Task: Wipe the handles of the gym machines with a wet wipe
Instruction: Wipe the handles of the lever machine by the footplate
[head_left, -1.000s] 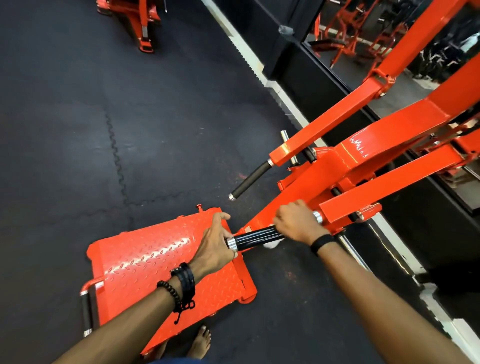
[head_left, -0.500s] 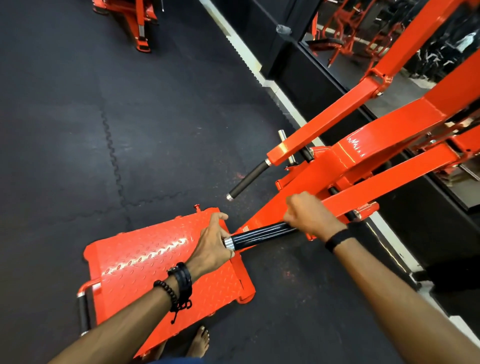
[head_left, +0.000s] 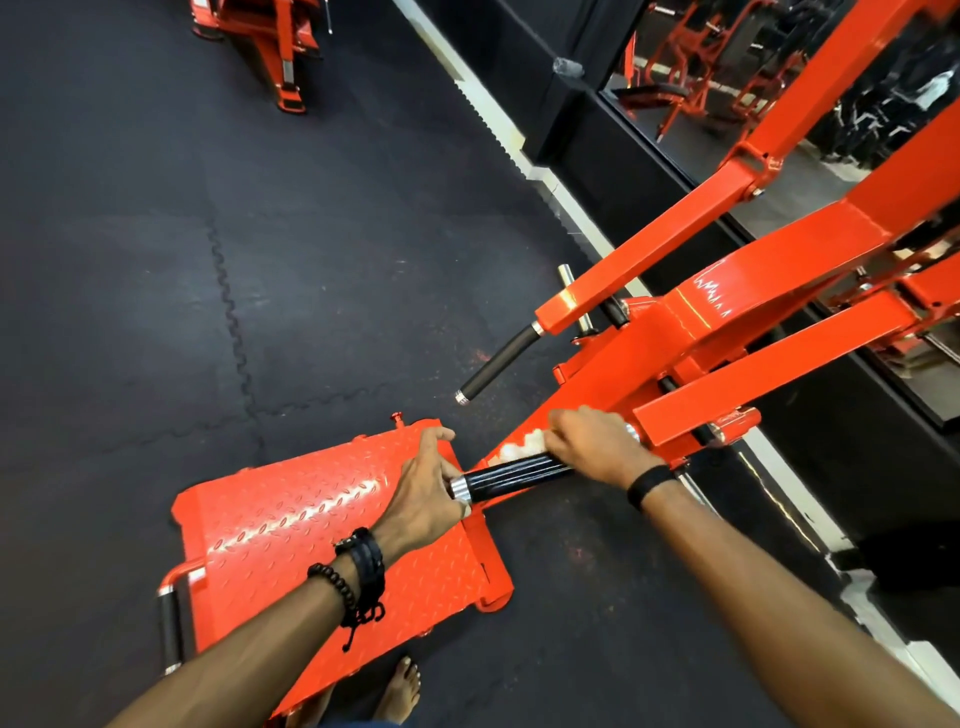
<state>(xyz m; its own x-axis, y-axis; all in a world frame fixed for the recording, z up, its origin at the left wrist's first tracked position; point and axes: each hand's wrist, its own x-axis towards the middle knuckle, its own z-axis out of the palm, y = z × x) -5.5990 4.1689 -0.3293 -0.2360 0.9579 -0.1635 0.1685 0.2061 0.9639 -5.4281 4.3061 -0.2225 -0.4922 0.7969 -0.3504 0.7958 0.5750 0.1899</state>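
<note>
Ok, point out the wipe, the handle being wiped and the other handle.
wipe (head_left: 522, 442), head view, white edge above the handle.
near handle (head_left: 511, 475), head view, mid black grip.
far handle (head_left: 497, 361), head view, mid black grip.

1. The right hand (head_left: 595, 447) is covering most of the white wet wipe (head_left: 522, 446) and the inner end of the black handle (head_left: 511, 475).
2. The left hand (head_left: 423, 493) is hiding the handle's chrome tip.
3. The orange machine frame (head_left: 727, 332) is running off the right edge.
4. One bare foot (head_left: 399, 693) is showing only partly at the bottom edge.
</note>
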